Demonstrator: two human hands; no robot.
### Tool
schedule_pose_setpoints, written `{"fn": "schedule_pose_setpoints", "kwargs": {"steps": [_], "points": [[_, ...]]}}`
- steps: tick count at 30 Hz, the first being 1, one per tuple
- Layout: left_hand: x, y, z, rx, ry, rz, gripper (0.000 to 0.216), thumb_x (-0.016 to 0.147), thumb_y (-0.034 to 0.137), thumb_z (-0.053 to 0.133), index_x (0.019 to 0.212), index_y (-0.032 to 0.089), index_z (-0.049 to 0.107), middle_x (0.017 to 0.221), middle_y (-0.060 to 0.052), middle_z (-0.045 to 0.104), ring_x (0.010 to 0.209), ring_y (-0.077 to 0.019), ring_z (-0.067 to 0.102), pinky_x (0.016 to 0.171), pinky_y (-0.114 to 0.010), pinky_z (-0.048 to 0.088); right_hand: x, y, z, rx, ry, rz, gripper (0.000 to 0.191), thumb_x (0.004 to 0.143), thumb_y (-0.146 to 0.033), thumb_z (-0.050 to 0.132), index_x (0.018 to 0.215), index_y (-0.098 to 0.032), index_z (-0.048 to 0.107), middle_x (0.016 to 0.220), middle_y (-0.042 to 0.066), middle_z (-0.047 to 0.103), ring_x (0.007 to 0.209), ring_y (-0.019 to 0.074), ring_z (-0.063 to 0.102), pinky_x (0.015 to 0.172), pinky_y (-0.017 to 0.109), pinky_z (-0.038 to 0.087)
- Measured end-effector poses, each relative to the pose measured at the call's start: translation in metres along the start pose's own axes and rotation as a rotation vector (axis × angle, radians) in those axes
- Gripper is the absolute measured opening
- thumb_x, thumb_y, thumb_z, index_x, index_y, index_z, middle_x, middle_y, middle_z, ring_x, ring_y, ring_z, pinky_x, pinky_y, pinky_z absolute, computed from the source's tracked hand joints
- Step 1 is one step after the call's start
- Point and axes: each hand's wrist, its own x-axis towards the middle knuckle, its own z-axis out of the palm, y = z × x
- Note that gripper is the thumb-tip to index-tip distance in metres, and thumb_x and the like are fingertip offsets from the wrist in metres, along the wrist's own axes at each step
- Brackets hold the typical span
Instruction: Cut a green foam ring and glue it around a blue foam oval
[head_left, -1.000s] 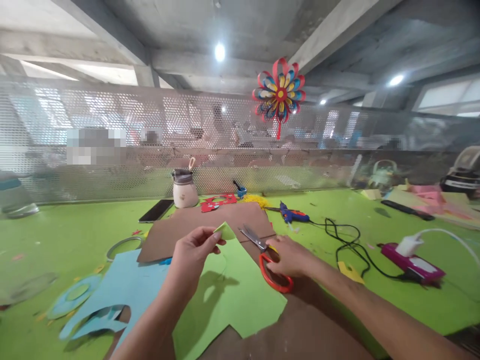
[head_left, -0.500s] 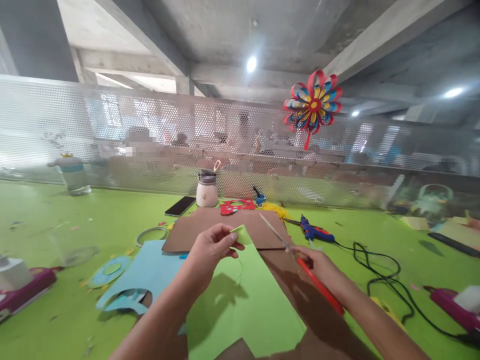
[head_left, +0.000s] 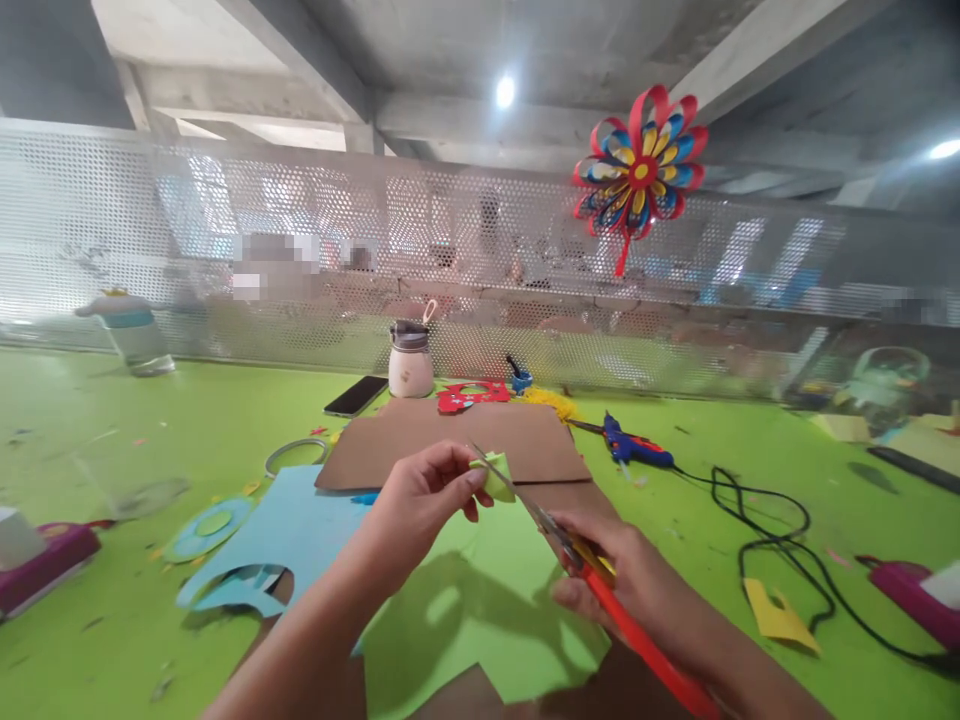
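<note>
L hand (head_left: 429,500) pinches folded lt. green paper (head_left: 500,484); R hand (head_left: 634,560) holds red-handled scissors (head_left: 611,605), blades by the paper, tho can't tell if touching; bigger green sheet (head_left: 427,640) below, over brown cardboard (head_left: 457,440); blue sheet (head_left: 300,525) to its left; glue gun (head_left: 637,448) to the right; phone (head_left: 357,396) & white bottle (head_left: 411,370) at back.

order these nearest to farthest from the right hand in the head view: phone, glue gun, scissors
1. Scissors, held in the right hand
2. Glue gun, on the table beyond that hand
3. Phone, farther back on the left, beside the bottle
</note>
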Motion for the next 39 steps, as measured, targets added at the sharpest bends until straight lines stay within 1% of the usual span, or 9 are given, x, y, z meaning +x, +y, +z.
{"fn": "schedule_pose_setpoints", "kwargs": {"steps": [7, 10, 13, 17, 22, 27, 30, 34, 39], "points": [[0.000, 0.002, 0.000, 0.033, 0.010, -0.034, 0.012, 0.072, 0.027, 0.065, 0.067, 0.017, 0.062, 0.060, -0.001, 0.062, 0.054, -0.0122, 0.053, 0.056, -0.025, 0.042, -0.002, -0.003, 0.001, -0.015, -0.048, 0.004, 0.035, 0.077, -0.031, 0.066, 0.110, -0.021, 0.061, 0.098, 0.007, 0.065, 0.087, 0.0255, 0.059, 0.076, 0.036, 0.047], [0.001, 0.001, 0.000, 0.035, 0.023, -0.050, 0.013, 0.071, 0.027, 0.066, 0.064, 0.017, 0.063, 0.059, 0.000, 0.062, 0.054, -0.0120, 0.053, 0.056, -0.025, 0.041, -0.002, 0.000, 0.003, -0.034, -0.036, 0.000, 0.032, 0.077, -0.032, 0.066, 0.107, -0.022, 0.063, 0.094, 0.007, 0.065, 0.084, 0.0258, 0.059, 0.075, 0.036, 0.046], [0.001, 0.000, 0.001, 0.012, 0.048, -0.060, 0.013, 0.070, 0.027, 0.067, 0.063, 0.017, 0.063, 0.058, 0.000, 0.062, 0.054, -0.0117, 0.052, 0.057, -0.025, 0.041, -0.002, 0.002, 0.004, -0.056, 0.006, -0.025, 0.034, 0.075, -0.034, 0.068, 0.106, -0.022, 0.064, 0.089, 0.007, 0.066, 0.083, 0.0266, 0.059, 0.076, 0.037, 0.046], [0.000, 0.002, 0.001, -0.004, 0.063, -0.054, 0.011, 0.068, 0.026, 0.068, 0.062, 0.017, 0.064, 0.057, 0.001, 0.061, 0.054, -0.0117, 0.052, 0.056, -0.024, 0.041, -0.003, 0.001, 0.006, -0.105, 0.039, -0.029, 0.034, 0.073, -0.035, 0.069, 0.104, -0.022, 0.065, 0.088, 0.006, 0.066, 0.082, 0.0262, 0.059, 0.075, 0.036, 0.045], [0.000, 0.003, 0.001, 0.026, 0.067, -0.054, 0.010, 0.069, 0.024, 0.067, 0.064, 0.017, 0.065, 0.056, 0.001, 0.060, 0.054, -0.0117, 0.052, 0.055, -0.024, 0.040, -0.005, 0.000, 0.007, -0.112, 0.034, -0.061, 0.028, 0.076, -0.032, 0.067, 0.102, -0.023, 0.063, 0.087, 0.005, 0.066, 0.080, 0.0249, 0.058, 0.074, 0.035, 0.045], [0.000, 0.001, 0.001, 0.019, 0.051, -0.042, 0.009, 0.070, 0.025, 0.067, 0.066, 0.017, 0.065, 0.058, 0.000, 0.060, 0.056, -0.0124, 0.052, 0.056, -0.024, 0.040, -0.006, 0.001, 0.009, -0.111, 0.025, -0.057, 0.026, 0.078, -0.031, 0.065, 0.102, -0.023, 0.062, 0.090, 0.004, 0.066, 0.080, 0.0241, 0.059, 0.074, 0.034, 0.045], [0.000, 0.000, 0.000, 0.011, 0.045, -0.037, 0.008, 0.071, 0.024, 0.066, 0.068, 0.017, 0.065, 0.059, 0.000, 0.060, 0.056, -0.0121, 0.052, 0.056, -0.024, 0.040, -0.007, -0.005, 0.007, -0.090, 0.018, -0.055, 0.024, 0.079, -0.030, 0.064, 0.101, -0.023, 0.062, 0.089, 0.004, 0.067, 0.079, 0.0232, 0.059, 0.072, 0.031, 0.044], [0.001, -0.004, -0.001, -0.008, 0.047, -0.046, 0.006, 0.072, 0.023, 0.066, 0.072, 0.017, 0.065, 0.062, 0.001, 0.060, 0.057, -0.0111, 0.053, 0.058, -0.023, 0.041, -0.008, -0.015, 0.007, -0.083, 0.001, -0.011, 0.022, 0.080, -0.033, 0.062, 0.099, -0.022, 0.063, 0.084, 0.002, 0.065, 0.076, 0.0208, 0.057, 0.069, 0.028, 0.042], [0.000, -0.008, -0.002, -0.096, 0.047, -0.074, 0.009, 0.073, 0.024, 0.067, 0.071, 0.016, 0.064, 0.063, 0.001, 0.059, 0.058, -0.0102, 0.053, 0.059, -0.023, 0.043, -0.007, -0.005, 0.014, -0.088, 0.108, -0.043, 0.020, 0.077, -0.032, 0.065, 0.093, -0.022, 0.066, 0.070, 0.000, 0.061, 0.064, 0.0181, 0.053, 0.061, 0.027, 0.039]]}}
